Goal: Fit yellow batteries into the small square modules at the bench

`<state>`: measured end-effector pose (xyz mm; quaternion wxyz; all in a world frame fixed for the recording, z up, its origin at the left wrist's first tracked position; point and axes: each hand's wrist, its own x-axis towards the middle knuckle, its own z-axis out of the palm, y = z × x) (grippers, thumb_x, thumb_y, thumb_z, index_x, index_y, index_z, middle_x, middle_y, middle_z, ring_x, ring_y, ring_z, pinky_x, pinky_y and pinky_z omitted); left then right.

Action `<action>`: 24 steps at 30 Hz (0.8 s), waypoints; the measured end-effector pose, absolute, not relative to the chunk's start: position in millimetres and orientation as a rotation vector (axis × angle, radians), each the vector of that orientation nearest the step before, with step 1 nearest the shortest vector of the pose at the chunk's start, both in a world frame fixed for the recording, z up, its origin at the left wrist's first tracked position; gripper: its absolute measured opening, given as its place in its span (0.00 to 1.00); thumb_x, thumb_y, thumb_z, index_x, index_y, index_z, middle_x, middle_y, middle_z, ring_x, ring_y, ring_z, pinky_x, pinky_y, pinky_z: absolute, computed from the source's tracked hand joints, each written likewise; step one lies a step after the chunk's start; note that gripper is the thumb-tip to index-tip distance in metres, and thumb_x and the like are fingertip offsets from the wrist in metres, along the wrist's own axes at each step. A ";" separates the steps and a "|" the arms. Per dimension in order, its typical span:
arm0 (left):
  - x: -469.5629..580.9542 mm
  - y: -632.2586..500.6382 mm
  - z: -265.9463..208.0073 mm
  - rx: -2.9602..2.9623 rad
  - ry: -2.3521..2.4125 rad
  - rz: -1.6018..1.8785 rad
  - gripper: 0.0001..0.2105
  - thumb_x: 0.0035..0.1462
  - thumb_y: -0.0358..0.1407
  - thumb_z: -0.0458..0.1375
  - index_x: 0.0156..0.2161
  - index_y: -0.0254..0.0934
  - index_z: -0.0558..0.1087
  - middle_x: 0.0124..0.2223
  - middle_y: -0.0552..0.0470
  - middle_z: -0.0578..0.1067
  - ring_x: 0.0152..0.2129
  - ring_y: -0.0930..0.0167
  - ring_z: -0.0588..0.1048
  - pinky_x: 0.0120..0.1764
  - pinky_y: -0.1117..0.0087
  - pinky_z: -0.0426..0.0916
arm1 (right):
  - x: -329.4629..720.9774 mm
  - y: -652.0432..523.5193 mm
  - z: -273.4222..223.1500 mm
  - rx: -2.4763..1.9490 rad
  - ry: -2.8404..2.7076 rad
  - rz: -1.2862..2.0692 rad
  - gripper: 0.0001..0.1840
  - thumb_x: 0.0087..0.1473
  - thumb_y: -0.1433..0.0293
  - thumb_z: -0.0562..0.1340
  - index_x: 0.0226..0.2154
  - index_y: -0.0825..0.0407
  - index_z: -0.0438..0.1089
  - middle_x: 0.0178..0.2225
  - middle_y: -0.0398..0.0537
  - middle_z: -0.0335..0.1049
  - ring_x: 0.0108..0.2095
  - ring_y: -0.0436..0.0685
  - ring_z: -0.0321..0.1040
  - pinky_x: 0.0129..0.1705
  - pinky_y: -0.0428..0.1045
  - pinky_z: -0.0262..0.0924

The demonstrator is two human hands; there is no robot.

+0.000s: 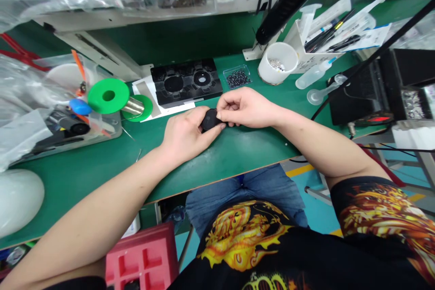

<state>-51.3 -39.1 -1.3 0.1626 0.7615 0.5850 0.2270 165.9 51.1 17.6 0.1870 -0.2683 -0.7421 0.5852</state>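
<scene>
My left hand (pixel 190 131) grips a small round black disc-shaped part (pixel 209 120) between thumb and fingers, just above the green bench. At the disc's right edge, my right hand (pixel 239 108) is closed in a pinch, its fingertips touching the part. Whether anything small sits in that pinch is hidden. Behind the hands lies a black fixture block (pixel 185 95) with two round recesses; the right one shows a ring with a light centre. A clear tray of small dark pieces (pixel 237 77) is just beyond my right hand.
A green solder spool (pixel 108 95) stands at the left. Beyond my right hand are a white cup (pixel 277 63) with small metal pieces, a dropper bottle (pixel 314 74) and a tool holder (pixel 314 59). A black pole (pixel 292 2) slants overhead. A red foam tray (pixel 142 258) sits below the bench.
</scene>
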 end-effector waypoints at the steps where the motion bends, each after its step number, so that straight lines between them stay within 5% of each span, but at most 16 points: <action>1: -51.3 -39.0 -1.4 2.172 1.670 0.647 0.18 0.65 0.51 0.65 0.46 0.37 0.79 0.34 0.49 0.78 0.30 0.65 0.76 0.31 0.67 0.61 | 166.0 51.2 17.7 -0.756 -2.090 1.651 0.10 0.63 0.66 0.68 0.33 0.55 0.72 0.24 0.39 0.72 0.25 0.47 0.71 0.29 0.42 0.61; 10: -50.9 -39.9 -1.5 2.134 1.679 0.655 0.17 0.64 0.50 0.66 0.45 0.37 0.79 0.33 0.50 0.76 0.28 0.67 0.74 0.31 0.67 0.60 | 166.0 51.9 16.2 -0.736 -2.076 1.675 0.10 0.63 0.66 0.69 0.33 0.55 0.72 0.24 0.40 0.72 0.25 0.47 0.70 0.29 0.42 0.62; 16: -48.9 -35.7 11.3 1.865 1.544 0.864 0.18 0.60 0.51 0.70 0.35 0.37 0.77 0.29 0.54 0.71 0.24 0.71 0.66 0.29 0.68 0.58 | 164.3 46.6 19.1 -0.602 -2.000 1.592 0.10 0.63 0.64 0.68 0.40 0.55 0.74 0.32 0.44 0.76 0.31 0.49 0.72 0.33 0.44 0.67; 24: -60.8 -30.6 10.7 1.208 1.116 0.813 0.19 0.54 0.49 0.77 0.40 0.37 0.80 0.27 0.55 0.72 0.19 0.74 0.65 0.22 0.71 0.60 | 165.2 37.4 20.5 -0.376 -2.194 1.135 0.25 0.59 0.61 0.74 0.55 0.52 0.74 0.45 0.50 0.72 0.38 0.53 0.68 0.37 0.47 0.68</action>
